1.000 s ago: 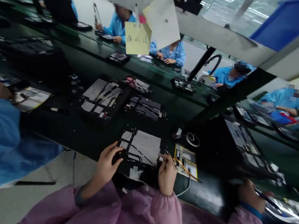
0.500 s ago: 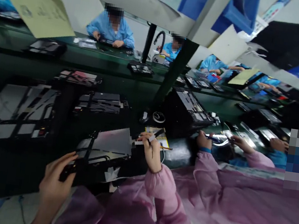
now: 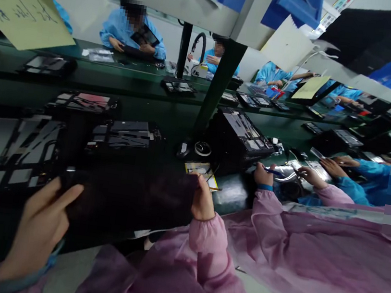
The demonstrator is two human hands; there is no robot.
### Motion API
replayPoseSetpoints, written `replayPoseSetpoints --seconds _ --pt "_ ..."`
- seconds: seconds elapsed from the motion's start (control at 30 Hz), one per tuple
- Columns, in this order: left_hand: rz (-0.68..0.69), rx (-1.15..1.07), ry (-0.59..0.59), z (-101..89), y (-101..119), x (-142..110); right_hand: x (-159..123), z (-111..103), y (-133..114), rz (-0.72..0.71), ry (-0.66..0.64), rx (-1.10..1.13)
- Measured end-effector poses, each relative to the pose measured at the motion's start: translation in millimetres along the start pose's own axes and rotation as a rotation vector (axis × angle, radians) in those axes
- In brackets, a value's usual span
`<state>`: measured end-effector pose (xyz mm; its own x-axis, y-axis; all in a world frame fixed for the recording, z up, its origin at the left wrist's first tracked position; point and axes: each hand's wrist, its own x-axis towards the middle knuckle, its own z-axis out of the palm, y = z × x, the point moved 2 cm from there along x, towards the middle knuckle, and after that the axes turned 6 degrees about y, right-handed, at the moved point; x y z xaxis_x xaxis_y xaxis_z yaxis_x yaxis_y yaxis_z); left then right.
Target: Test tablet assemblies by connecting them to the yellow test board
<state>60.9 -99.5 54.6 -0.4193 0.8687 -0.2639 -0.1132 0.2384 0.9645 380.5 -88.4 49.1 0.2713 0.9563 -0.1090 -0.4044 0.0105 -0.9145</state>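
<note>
A tablet with its dark, glossy face up is held just in front of me, over the near edge of the bench. My left hand is closed at its left end, with thumb and fingers around a black part there; a small silvery spot shows by the fingertips. At the right edge, my right hand pinches the tablet between thumb and fingers. Just beyond the right hand lies a yellow-edged card with a thin dark tool on it. The tablet's underside is hidden.
Opened tablets lie at left, more behind the held one. A tall tablet stack stands beside a tape roll and a dark post. A co-worker's hands work at right. A shelf with hanging papers crosses above.
The tablet, earlier with silvery insides facing up on the bench, now shows its dark face. My right hand has let go of the white strip and dark tool and grips the tablet's edge.
</note>
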Motion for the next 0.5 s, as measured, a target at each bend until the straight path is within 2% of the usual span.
replayPoseSetpoints --seconds 0.07,0.1,0.2,0.3,0.4,0.5 --pt "-0.079 -0.104 -0.022 20.1 -14 17 13 -4 17 0.005 0.084 0.076" --pt "-0.117 -0.12 -0.034 27.5 -22 27 21 -6 25 -0.022 0.11 0.03" --pt "-0.162 -0.034 -0.021 35.1 -47 49 40 -8 42 -0.128 0.147 -0.296" --pt "-0.002 0.187 -0.037 30.3 -59 58 44 -5 50 -0.285 0.129 -0.618" --pt "0.212 0.504 -0.129 23.1 -62 55 36 -3 52 -0.465 0.084 -0.881" --pt "0.266 0.625 -0.222 13.2 -68 46 30 -5 53 -0.502 0.084 -1.033"
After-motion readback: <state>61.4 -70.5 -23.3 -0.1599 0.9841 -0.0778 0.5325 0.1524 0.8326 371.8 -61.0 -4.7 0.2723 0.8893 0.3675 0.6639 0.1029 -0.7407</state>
